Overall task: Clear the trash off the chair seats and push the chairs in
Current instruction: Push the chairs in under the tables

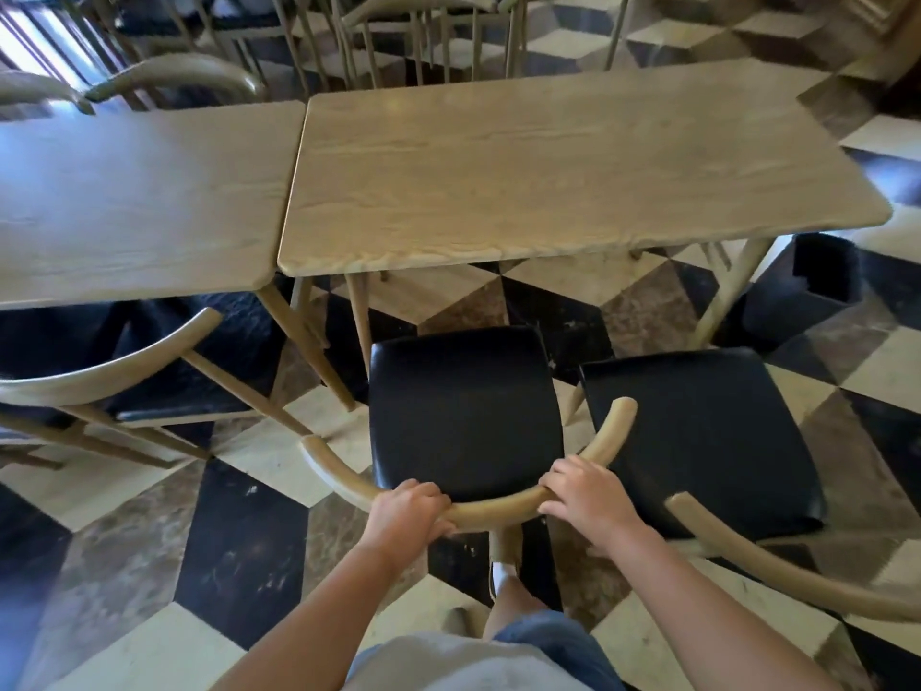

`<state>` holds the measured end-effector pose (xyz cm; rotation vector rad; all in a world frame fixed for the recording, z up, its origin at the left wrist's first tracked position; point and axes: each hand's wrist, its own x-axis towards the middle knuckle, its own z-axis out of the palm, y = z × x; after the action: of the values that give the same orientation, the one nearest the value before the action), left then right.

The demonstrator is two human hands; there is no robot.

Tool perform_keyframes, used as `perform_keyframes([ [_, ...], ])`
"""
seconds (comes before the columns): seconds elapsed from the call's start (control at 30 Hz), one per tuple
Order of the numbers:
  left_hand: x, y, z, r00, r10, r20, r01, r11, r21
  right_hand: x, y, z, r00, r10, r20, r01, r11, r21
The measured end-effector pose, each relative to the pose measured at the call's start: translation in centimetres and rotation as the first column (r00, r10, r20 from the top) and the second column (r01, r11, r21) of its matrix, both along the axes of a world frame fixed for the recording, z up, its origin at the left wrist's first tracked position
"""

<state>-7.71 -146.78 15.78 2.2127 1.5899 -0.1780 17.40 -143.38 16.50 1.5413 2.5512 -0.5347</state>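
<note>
The centre chair [466, 416] stands pulled out from the right-hand bench [573, 167], its black seat wholly short of the bench's near edge. A strip of checkered floor [498, 291] shows between the seat's front edge and that bench edge. Nothing lies on the visible part of the seat.

The left hand [408, 513] grips the curved wooden backrest rail [493, 508] left of its middle, fingers curled over the top. The right hand [583, 498] grips the same rail right of its middle, fingers wrapped over it likewise. Both forearms reach forward from the bottom of the view.

Just beside it on the right, a second chair [702, 441] also stands clear of the bench, seat bare, its rail end near the right hand but apart from it. The two seats are separated by a narrow gap.

Under the bench, the space between its front legs is open floor ahead of the centre chair.

To the left, a third chair [114, 371] sits with its seat under the left-hand bench [134, 192], which abuts the right-hand one. A dark bin [817, 286] stands on the floor beyond the right bench leg. Further chairs crowd the far side.
</note>
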Motion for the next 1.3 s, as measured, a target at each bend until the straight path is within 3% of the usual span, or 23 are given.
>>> perform_keyframes([
  [0.7,-2.2,23.9,0.8,0.989,0.084,-0.125,-0.091,0.995,-0.050,-3.1,24.3,-0.2,0.995,0.085,0.050,-0.089,0.994,0.061],
  [1.03,-3.2,26.7,1.1,0.986,0.077,-0.150,-0.092,0.992,-0.091,-3.8,27.4,-0.5,0.988,0.143,0.056,-0.147,0.986,0.076],
  [1.3,-0.8,24.4,1.0,0.944,0.316,-0.093,-0.319,0.948,-0.016,-3.6,26.0,-1.2,0.996,0.086,0.001,-0.085,0.993,0.086],
])
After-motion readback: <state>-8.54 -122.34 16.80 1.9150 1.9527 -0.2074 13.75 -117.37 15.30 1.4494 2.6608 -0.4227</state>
